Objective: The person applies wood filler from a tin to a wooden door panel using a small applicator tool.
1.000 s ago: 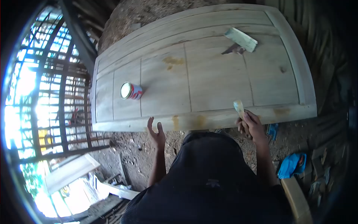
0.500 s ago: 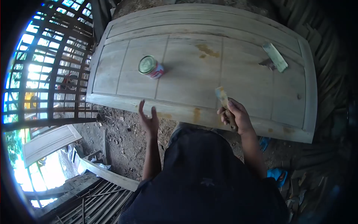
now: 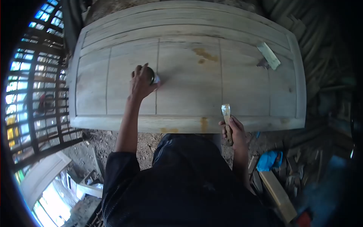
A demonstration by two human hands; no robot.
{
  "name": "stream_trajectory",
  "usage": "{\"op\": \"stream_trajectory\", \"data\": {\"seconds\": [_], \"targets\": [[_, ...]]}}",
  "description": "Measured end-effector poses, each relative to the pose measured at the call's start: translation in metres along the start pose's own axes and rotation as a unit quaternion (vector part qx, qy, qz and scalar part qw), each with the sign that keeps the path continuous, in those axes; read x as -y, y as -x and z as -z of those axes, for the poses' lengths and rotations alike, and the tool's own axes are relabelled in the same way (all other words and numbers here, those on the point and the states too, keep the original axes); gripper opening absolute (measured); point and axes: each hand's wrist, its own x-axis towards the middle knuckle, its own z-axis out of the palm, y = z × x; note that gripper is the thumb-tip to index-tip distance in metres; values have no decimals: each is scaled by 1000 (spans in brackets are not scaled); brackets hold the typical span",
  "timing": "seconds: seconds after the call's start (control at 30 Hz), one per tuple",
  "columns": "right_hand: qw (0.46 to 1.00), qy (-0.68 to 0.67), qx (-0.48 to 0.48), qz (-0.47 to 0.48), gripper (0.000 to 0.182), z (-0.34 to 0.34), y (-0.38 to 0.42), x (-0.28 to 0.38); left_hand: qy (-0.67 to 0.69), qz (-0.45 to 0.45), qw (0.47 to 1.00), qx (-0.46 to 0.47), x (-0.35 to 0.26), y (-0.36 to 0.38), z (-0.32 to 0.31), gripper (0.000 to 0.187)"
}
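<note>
A: Head view, item one?
B: Left hand (image 3: 142, 81), reached out over the wooden door panel (image 3: 242, 79), fingers wrapped on a small tin can (image 3: 154, 78). Can mostly hidden under the hand, standing on the panel's left-centre board.

A: Item two?
B: Right hand (image 3: 235, 130), clenched around the handle of a putty knife (image 3: 226, 120). Blade pointing up and away, over the panel's near rail.

A: Condition of the panel?
B: Lying flat, pale unfinished wood, grooved boards. Yellow-brown smears near the upper middle (image 3: 204, 54) and along the near rail (image 3: 204, 124).

A: Other entries?
B: Light rectangular block (image 3: 269, 55) at far right of the panel, well apart from both hands. Blue cloth (image 3: 269, 160) on the ground to the right, beside a wooden plank (image 3: 278, 195). Metal grille (image 3: 34, 87) at left.
</note>
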Motion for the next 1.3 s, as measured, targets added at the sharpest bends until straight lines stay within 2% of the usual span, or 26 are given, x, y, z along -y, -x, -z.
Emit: {"op": "stream_trajectory", "data": {"seconds": [0.07,0.13,0.2,0.23,0.3,0.33,0.4,0.43,0.5,0.53,0.6,0.7,0.83,0.9,1.0,1.03,1.1,1.13,1.2,1.23,1.3], "targets": [[998,40,-31,28,32,4,-4,1,-29,-34,996,-80,8,2,-12,97],[994,86,-53,48,35,6,-14,10,-20,-29,996,-85,2,4,-12,94],[976,188,-37,101,34,5,-30,26,-16,-35,994,-105,-1,4,-9,89],[976,192,-41,91,34,2,-42,34,-11,-31,995,-96,-3,4,-8,89],[941,276,-70,184,33,-7,-72,50,-14,-24,994,-102,-6,4,-6,87],[941,279,-70,178,33,-11,-89,60,-11,-20,995,-97,-8,3,-5,87],[872,428,-59,228,35,-13,-126,78,-16,8,996,-82,-12,4,-2,88],[872,431,-58,223,35,-7,-150,81,-20,21,997,-74,-14,3,-2,88],[679,599,-53,421,43,13,-200,79,-29,13,997,-70,-12,1,-3,89],[682,601,-51,414,43,19,-217,81,-31,13,997,-76,-12,1,-4,89],[609,684,-28,400,51,28,-247,87,-24,23,996,-78,-14,0,-5,91],[584,702,-19,407,52,33,-274,86,-20,29,996,-77,-17,-2,-4,93],[598,710,-13,372,43,23,-278,83,-17,49,997,-60,-21,-5,-3,96],[592,788,36,169,37,3,-262,115,-21,49,997,-53,-22,-4,-2,97],[566,814,51,121,33,-11,-268,158,-26,49,997,-55,-21,-7,-3,99],[564,816,52,118,33,-9,-277,156,-30,49,997,-52,-21,-7,-3,99],[613,726,27,312,32,-9,-295,147,-23,64,997,-45,-23,-7,-2,100],[612,727,29,309,32,-11,-292,138,-22,72,996,-41,-24,-8,-2,100],[591,791,46,153,34,-18,-283,121,-21,80,996,-34,-22,-8,-3,99],[591,791,48,154,34,-17,-284,128,-22,69,997,-40,-20,-7,-4,99],[574,800,113,134,35,-8,-280,149,-21,51,998,-44,-20,-9,-3,98]]}}
